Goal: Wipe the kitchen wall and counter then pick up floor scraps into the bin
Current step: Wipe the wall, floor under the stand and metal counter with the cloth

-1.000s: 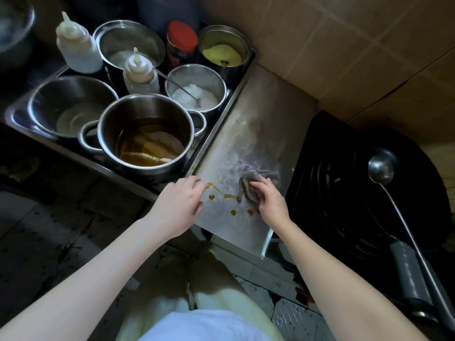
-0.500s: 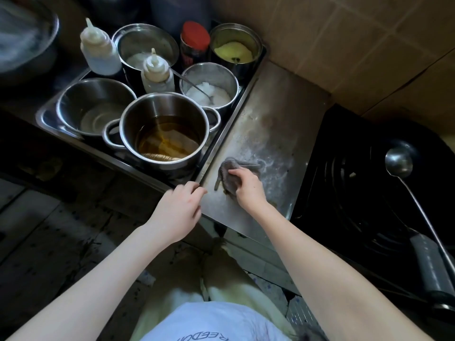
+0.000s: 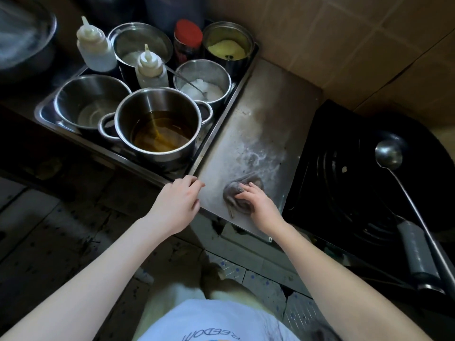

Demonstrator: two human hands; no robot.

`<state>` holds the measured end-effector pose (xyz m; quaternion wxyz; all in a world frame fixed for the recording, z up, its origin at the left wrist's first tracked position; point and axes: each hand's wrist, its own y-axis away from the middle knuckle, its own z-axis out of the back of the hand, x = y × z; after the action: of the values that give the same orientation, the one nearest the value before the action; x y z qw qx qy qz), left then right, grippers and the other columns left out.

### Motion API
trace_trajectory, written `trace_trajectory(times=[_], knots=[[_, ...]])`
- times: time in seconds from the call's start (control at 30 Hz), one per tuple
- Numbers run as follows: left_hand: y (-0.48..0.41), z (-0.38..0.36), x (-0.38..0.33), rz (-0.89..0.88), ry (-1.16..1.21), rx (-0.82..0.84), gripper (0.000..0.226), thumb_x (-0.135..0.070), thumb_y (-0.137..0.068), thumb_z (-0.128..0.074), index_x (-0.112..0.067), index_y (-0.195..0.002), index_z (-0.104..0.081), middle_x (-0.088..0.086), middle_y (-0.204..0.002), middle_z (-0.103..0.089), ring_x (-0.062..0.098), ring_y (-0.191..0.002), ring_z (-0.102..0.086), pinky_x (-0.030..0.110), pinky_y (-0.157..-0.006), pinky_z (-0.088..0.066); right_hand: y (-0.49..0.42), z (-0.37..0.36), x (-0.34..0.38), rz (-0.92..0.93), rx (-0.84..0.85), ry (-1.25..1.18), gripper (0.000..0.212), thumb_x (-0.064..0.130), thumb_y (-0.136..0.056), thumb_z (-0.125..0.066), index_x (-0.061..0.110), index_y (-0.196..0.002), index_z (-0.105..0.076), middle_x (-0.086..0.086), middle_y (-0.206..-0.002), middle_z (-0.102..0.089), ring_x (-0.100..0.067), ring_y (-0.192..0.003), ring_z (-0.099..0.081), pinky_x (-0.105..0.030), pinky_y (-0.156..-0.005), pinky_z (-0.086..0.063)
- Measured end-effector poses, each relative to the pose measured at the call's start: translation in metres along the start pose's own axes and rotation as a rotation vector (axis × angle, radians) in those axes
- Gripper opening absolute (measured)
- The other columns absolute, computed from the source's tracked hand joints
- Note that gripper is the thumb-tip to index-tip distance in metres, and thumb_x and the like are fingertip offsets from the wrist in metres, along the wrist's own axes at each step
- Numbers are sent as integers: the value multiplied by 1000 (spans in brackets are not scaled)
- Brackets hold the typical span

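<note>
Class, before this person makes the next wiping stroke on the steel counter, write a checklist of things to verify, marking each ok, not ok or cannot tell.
1. Right hand grips the cloth: ok.
2. Left hand rests at the counter corner, off the wiping path: ok.
3. Counter clean: not ok, whitish smear beyond the cloth.
4. Oil pot inside its tray, apart from the cloth: ok.
5. Wall wiped: cannot tell.

A metal tray [image 3: 230, 102] held a large pot [image 3: 157, 157] of amber liquid, with a second pot [image 3: 73, 94] just beside it on the left. Behind stood a tall squeeze bottle [image 3: 94, 49], a shorter squeeze bottle [image 3: 150, 70], a red-lidded jar [image 3: 188, 33], a tin [image 3: 221, 30] of yellow powder and a small pot [image 3: 197, 68] of white grains with a spoon [image 3: 183, 80] in it. To the right, a ladle [image 3: 389, 156] lay in a black wok [image 3: 344, 193].
</note>
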<state>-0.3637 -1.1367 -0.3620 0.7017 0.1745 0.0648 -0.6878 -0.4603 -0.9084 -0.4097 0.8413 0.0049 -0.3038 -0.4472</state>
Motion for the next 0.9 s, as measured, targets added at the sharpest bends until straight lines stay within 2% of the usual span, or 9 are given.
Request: trace_trajectory(times=[0.1,0.23,0.37,0.47,0.63,0.77,0.9], knots=[[0,0,-10,-4,-7,13,41,-26,-93,-51,-18,-133,-47,6,-136,-47,25,-115,-52,37,-88,-48,17,-1,-12,-160,-152,-137,52,-18,-81,-42,16,-114,-65,0,-145,-44,-22,-142,-26,-34,-115,-26],[7,-2,-15,23,-9,11,40,-27,-93,-50,-19,-132,-47,6,-137,-47,25,-114,-53,36,-87,-48,30,-9,-11,-335,-262,-179,52,-13,-84,-43,20,-120,-62,4,-148,-40,-18,-143,-23,-32,-115,-23],[18,-3,-13,45,-6,3,40,-27,-94,-49,-17,-132,-48,6,-135,-47,25,-113,-53,36,-85,-48,35,-26,8,-445,-321,-98,56,-10,-87,-44,25,-129,-54,7,-153,-31,-19,-145,-18,-34,-110,-30],[24,-3,-10,75,-4,-6,40,-27,-94,-47,-18,-133,-47,6,-137,-46,25,-116,-52,35,-87,-46,36,-33,18,-408,-250,24,62,-12,-86,-46,25,-136,-45,5,-156,-22,-22,-146,-14,-37,-106,-36],[29,-4,-6,111,1,-26,40,-29,-95,-46,-20,-134,-46,4,-140,-45,23,-119,-50,32,-88,-44,27,-33,33,-328,-132,131,73,-16,-85,-47,28,-143,-35,4,-159,-13,-21,-147,-8,-32,-101,-41],[33,-3,-4,126,9,-43,39,-30,-95,-48,-21,-133,-47,4,-139,-46,22,-119,-51,31,-88,-44,13,-38,53,-195,-58,191,77,-16,-82,-52,24,-144,-32,1,-159,-11,-24,-147,-8,-40,-104,-40],[35,-1,-1,140,7,-50,40,-30,-93,-50,-20,-132,-48,4,-137,-48,24,-116,-53,34,-87,-45,-4,-40,69,-23,35,265,74,-10,-81,-59,24,-142,-32,1,-159,-9,-26,-147,-7,-41,-96,-48]])
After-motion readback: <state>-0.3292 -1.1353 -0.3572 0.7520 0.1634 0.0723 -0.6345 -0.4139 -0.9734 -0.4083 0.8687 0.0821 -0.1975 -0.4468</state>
